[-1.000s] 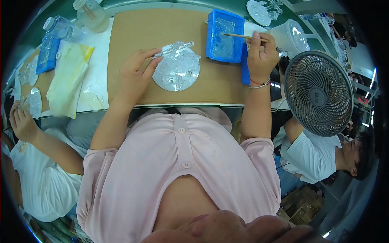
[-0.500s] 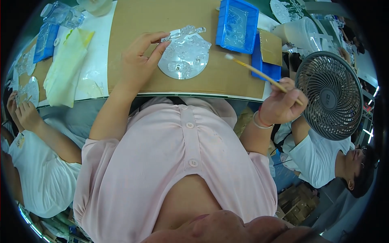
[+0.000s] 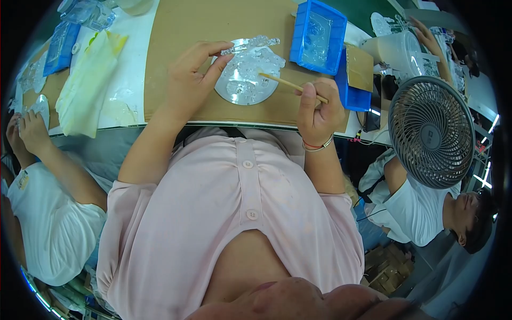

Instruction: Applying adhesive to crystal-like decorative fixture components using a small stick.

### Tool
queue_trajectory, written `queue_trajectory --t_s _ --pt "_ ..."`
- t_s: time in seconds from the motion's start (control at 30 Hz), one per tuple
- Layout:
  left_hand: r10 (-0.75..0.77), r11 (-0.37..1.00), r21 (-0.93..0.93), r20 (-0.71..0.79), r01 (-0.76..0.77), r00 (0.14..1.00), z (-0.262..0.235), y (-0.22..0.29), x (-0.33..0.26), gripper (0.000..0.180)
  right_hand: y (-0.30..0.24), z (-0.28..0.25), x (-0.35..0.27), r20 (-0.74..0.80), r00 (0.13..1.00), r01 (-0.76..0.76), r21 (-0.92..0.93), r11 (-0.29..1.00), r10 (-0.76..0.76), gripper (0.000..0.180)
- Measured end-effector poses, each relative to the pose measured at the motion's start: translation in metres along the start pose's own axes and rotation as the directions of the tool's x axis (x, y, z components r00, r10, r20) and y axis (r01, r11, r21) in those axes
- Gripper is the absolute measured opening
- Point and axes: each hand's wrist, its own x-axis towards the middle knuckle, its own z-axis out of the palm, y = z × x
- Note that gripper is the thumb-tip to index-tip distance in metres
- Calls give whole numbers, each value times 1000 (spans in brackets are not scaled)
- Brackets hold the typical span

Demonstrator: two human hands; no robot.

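Observation:
A clear, transparent plastic assembly on a rounded base plate (image 3: pixel 246 97) lies over the brown cardboard. Thumb and fingers of my left hand (image 3: pixel 192 74) pinch its upper left edge, where a bar-like clear plastic part (image 3: pixel 256 42) sticks out. From the right, my right hand (image 3: pixel 322 109) grips a thin brush (image 3: pixel 290 84) by its wooden handle. The brush's tip is over the middle of the assembly; I cannot tell whether it touches the plastic.
Brown cardboard (image 3: pixel 186 21) covers the table. Blue bins (image 3: pixel 337 50) stand at the right, near a fan (image 3: pixel 432 132) and a translucent tub (image 3: pixel 397 50). A pale yellow cloth (image 3: pixel 85 85) and a clear bottle (image 3: pixel 88 13) lie left. Co-workers sit on both sides.
My right hand has brought the brush left, from beside the blue bins to over the clear assembly. My left hand keeps its pinch; at right, a co-worker's arm now reaches beside the tub.

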Motion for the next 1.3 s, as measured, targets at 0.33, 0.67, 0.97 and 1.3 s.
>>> queue_trajectory --t_s 0.33,0.67,0.97,1.3 --pt "19 1000 9 -13 -19 1000 -1 -4 0 19 -10 1 11 105 983 154 -29 988 -151 7" --pt "139 985 107 -4 -138 990 -4 -4 1 16 -8 13 -12 76 994 67 181 981 -82 12" --pt "263 937 236 3 -256 965 -4 -8 1 16 -15 10 10 189 979 51 104 993 -70 9" --pt "302 924 243 11 -295 953 -4 -6 4 19 -36 30 23 362 796 473 128 872 -485 17"
